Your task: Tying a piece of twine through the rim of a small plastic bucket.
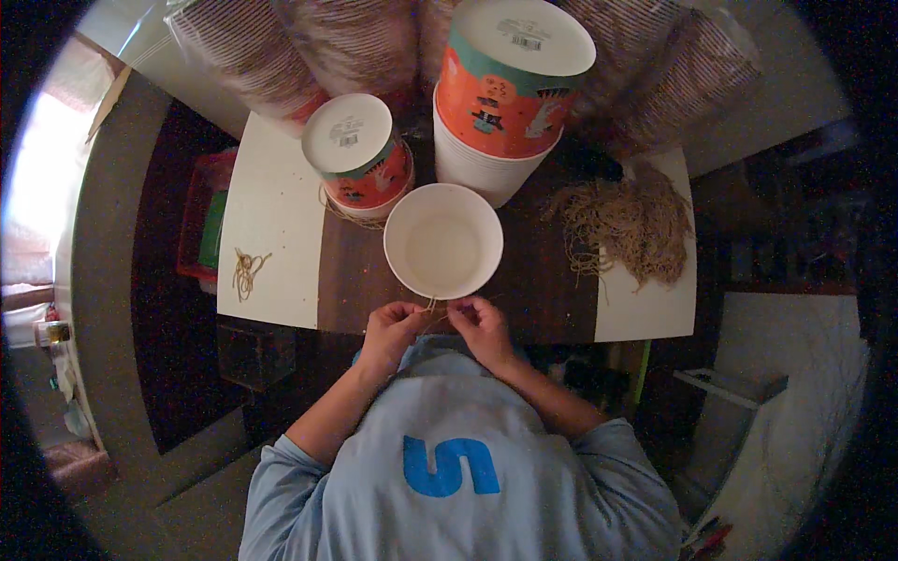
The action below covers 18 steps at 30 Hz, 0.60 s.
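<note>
A white paper tub point(443, 245) stands mouth up at the near edge of the table, and nothing shows inside it. Just in front of its rim, my left hand point(393, 332) pinches a thin tan string point(431, 304). My right hand point(481, 329) is closed on the same string from the other side, thumb against fingers. The string's loop lies against the tub's near wall; how it runs farther round the tub is hidden. Behind the tub, a tall stack of upside-down tubs point(500, 112) with an orange and green top one rises, and a shorter stack point(360, 154) stands to its left.
A tangled heap of tan string point(631, 224) lies at the table's right. A small knot of string point(247, 273) rests on the white left part of the table point(271, 206). Plastic-wrapped tub stacks point(351, 47) line the back. A red crate point(199, 215) is beyond the left edge.
</note>
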### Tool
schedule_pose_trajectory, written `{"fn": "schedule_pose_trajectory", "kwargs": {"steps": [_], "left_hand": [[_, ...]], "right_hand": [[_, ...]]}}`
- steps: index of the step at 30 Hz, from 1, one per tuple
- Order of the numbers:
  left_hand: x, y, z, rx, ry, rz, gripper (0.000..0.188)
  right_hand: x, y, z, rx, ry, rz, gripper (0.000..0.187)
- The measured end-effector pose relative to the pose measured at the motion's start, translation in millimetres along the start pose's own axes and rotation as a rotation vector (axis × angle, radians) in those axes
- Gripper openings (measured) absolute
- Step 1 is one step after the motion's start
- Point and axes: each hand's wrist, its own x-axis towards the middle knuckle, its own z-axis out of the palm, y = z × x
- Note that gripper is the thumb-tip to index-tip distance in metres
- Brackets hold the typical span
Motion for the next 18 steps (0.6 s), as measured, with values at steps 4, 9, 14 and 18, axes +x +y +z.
{"fn": "schedule_pose_trajectory", "kwargs": {"steps": [4,9,14,18], "left_hand": [[0,-1,1,0.003,0.003,0.013,0.015],[1,-2,-1,0.024,0.003,0.022,0.016],[2,-7,-2,0.009,0.01,0.031,0.016],[1,-4,1,0.054,0.008,0.069,0.015]], "right_hand": [[0,2,1,0.036,-0.056,-0.034,0.016],[0,-5,2,0.014,-0.058,-0.02,0.016],[1,-4,7,-0.004,-0.05,-0.085,0.016],[2,-12,8,0.006,-0.089,-0.106,0.015]]}}
